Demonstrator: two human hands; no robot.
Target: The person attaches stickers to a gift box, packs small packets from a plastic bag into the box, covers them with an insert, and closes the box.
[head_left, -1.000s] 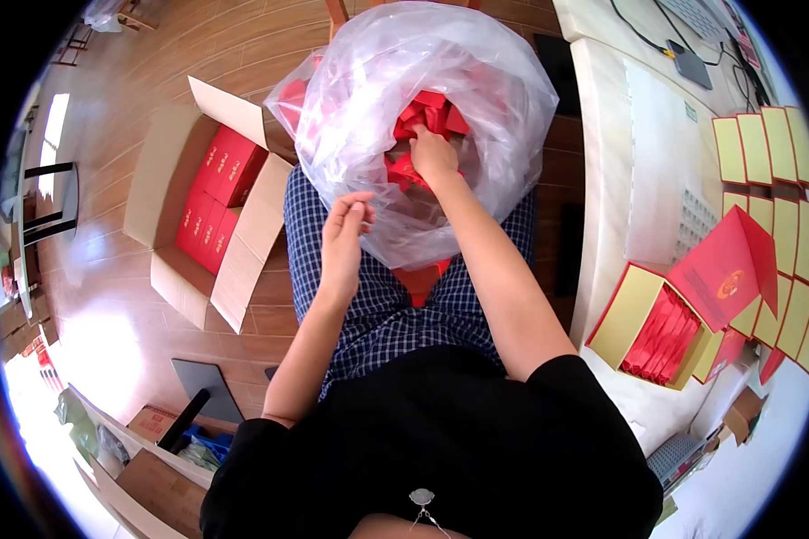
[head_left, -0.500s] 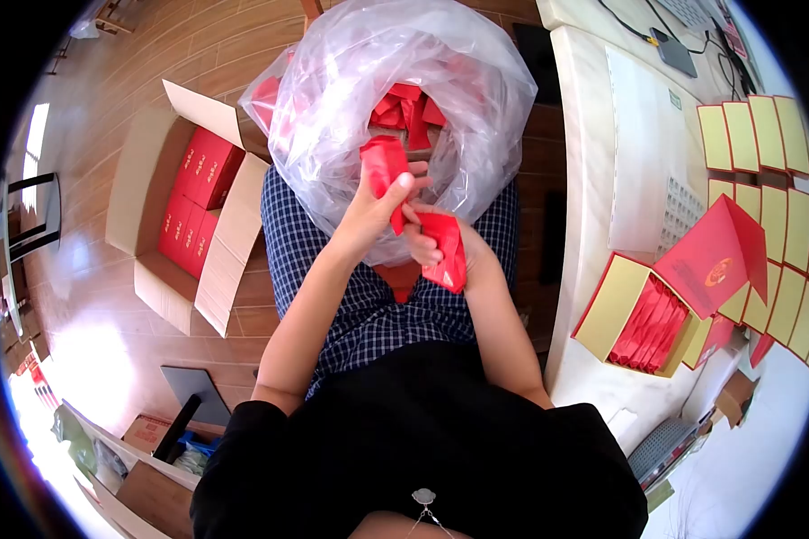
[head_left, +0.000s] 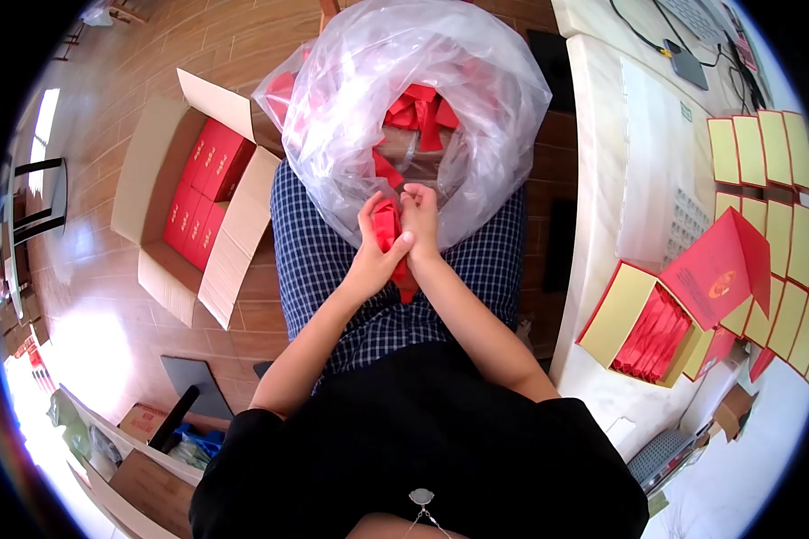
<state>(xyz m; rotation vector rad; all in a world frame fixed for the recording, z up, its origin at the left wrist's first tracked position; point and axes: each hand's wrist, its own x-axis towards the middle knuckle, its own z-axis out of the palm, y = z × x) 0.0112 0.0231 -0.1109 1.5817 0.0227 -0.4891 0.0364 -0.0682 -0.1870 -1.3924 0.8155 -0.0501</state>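
Both hands meet over my lap, at the near rim of a clear plastic bag (head_left: 503, 117). My left hand (head_left: 375, 258) is closed round shiny red sachets (head_left: 386, 226), its thumb pointing towards my right hand. My right hand (head_left: 421, 222) presses against the other side of the sachets with its fingers bent. How many sachets are between the hands is hidden. Inside the bag lie more loose red sachets (head_left: 415, 110). To the right, an open red box (head_left: 622, 287) with a yellow inside holds a tight row of red sachets (head_left: 653, 337).
An open carton (head_left: 144, 175) on the floor at the left holds several red boxes (head_left: 193, 216). On the white table (head_left: 593, 162) stand rows of yellow-and-red boxes (head_left: 777, 229). A sheet of labels (head_left: 683, 220) and a small dark device with cables (head_left: 686, 65) lie there too.
My hands have come together, bringing the red sachets they held apart into one place. My right hand has moved up and left beside my left hand. The view has shifted slightly.
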